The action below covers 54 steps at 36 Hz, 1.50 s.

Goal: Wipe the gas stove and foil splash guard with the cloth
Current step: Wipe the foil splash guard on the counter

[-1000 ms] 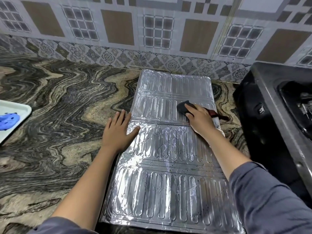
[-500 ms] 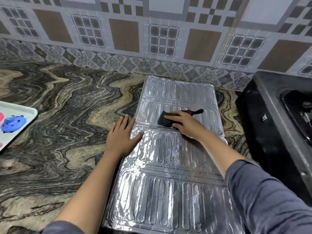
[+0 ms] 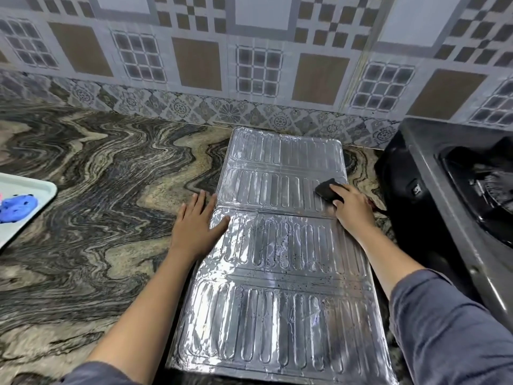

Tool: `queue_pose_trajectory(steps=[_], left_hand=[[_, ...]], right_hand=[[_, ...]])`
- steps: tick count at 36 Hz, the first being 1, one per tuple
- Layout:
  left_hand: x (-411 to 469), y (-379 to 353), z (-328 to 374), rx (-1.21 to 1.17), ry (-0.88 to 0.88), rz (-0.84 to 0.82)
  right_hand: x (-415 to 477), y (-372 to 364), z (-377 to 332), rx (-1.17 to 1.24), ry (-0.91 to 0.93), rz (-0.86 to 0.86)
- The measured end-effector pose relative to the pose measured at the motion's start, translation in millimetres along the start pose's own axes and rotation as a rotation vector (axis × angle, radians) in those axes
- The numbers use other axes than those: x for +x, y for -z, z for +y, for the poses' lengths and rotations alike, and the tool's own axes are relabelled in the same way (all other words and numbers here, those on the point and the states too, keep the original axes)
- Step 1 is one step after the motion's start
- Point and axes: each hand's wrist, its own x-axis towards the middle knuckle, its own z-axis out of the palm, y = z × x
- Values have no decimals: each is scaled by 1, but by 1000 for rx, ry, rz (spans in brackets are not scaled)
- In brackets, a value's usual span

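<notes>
The silver foil splash guard lies flat on the marbled countertop, its ribbed panels speckled with dark spots in the middle section. My right hand presses a dark cloth onto the guard's upper panel near its right edge. My left hand rests flat, fingers spread, on the guard's left edge at the fold, half on the counter. The black gas stove stands at the right, its burner partly in view.
A pale tray with a blue object sits at the left edge of the countertop. A patterned tile wall runs along the back.
My right hand has slid the cloth from the middle of the upper panel to its right edge. My left hand has stayed in place on the guard's left edge.
</notes>
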Motion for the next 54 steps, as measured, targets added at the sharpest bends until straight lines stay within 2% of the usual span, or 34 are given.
queue_pose_trajectory(steps=[13,24,36,39,45,54], left_hand=[[2,15,5,34,16,-70],[-8,23,18,-152,101,-3],[-93,33,33,-194,110,62],[-124,30,27,-221,137,64],[-179,10,14,-120,179,-48],[-210,-1,30,-102,198,-71]], right_hand=[[-5,6,-4,17,-71,62],[-8,23,-18,189,-82,75],[-43,80,-58,366,147,231],[-65,82,-63,300,193,329],[-87,89,-61,216,338,494],[-111,89,-70,249,318,448]])
